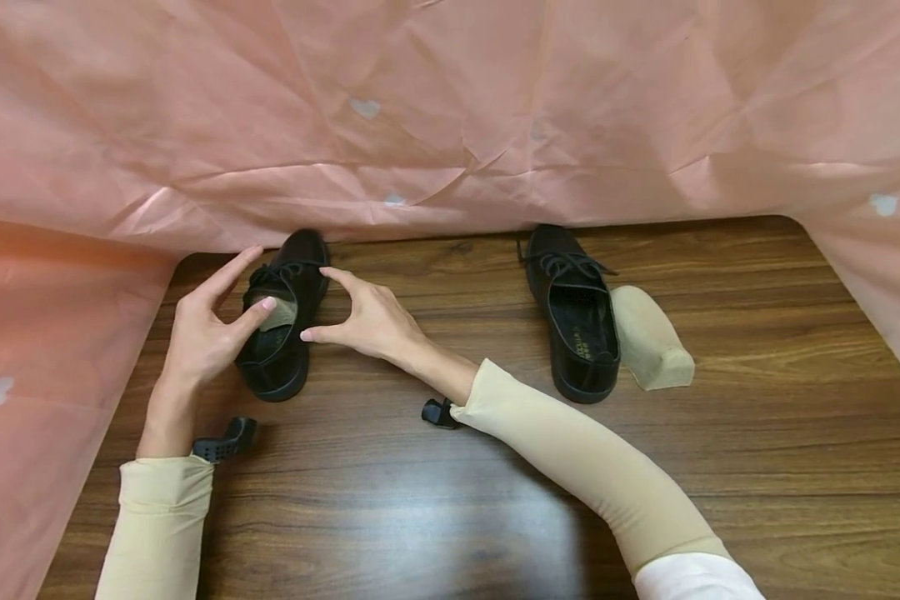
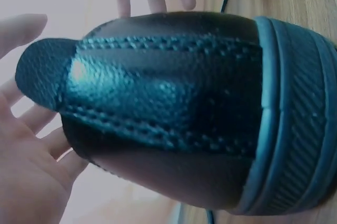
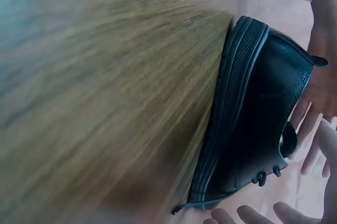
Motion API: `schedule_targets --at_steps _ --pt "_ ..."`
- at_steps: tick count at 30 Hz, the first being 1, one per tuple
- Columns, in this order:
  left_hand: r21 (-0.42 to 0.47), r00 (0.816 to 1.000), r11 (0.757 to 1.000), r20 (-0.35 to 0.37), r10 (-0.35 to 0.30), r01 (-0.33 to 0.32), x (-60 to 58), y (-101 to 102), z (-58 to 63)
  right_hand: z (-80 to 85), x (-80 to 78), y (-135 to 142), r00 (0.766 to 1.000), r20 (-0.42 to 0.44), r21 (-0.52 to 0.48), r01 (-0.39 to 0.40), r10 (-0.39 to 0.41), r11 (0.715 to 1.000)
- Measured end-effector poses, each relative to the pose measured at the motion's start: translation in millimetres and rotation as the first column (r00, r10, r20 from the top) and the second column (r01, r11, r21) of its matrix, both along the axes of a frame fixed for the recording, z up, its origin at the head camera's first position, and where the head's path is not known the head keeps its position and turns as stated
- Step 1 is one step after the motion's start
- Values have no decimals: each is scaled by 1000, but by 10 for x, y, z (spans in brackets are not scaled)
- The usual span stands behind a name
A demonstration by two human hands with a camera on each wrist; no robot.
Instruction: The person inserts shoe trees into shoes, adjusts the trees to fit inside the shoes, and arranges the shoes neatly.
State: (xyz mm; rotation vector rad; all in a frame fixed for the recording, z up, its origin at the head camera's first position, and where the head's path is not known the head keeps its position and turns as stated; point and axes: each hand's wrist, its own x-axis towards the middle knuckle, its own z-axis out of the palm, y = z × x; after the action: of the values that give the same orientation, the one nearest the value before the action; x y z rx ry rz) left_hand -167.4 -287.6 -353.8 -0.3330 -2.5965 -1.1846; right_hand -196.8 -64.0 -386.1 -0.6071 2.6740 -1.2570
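A black lace-up shoe [image 1: 295, 367] stands on the left of the wooden surface, its toe against the pink cloth. Inside its opening sits a beige shoe insert [image 1: 283, 314], its front end hidden under the laces. My left hand [image 1: 206, 329] is spread at the shoe's left side, the thumb tip overlapping the insert. From the right, my right hand [image 1: 378, 321] flanks the shoe, thumb and fingers apart. The left wrist view shows the shoe's heel [image 2: 158, 98] close up. In the right wrist view the shoe's side [image 3: 258, 113] appears, with fingertips [image 3: 287, 213] near its toe.
A matching black shoe [image 1: 587, 375] stands to the right, toe toward the cloth. Against its right side lies another beige insert [image 1: 648, 337]. Pink cloth [image 1: 450, 100] with pale hearts rises behind and along both sides of the wooden table [image 1: 390, 517].
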Motion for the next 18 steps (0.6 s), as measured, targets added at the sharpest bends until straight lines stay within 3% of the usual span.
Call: schedule_targets --at_steps 6,11,18 --pt "-32 998 998 26 -56 56 26 77 27 6 31 122 1000 1 24 -31 31 999" --pt "-87 993 990 -18 -114 112 39 169 32 28 73 252 998 6 107 -56 55 993" --pt "-132 987 979 -26 -160 155 25 279 60 28 96 386 998 -17 150 -54 57 987"
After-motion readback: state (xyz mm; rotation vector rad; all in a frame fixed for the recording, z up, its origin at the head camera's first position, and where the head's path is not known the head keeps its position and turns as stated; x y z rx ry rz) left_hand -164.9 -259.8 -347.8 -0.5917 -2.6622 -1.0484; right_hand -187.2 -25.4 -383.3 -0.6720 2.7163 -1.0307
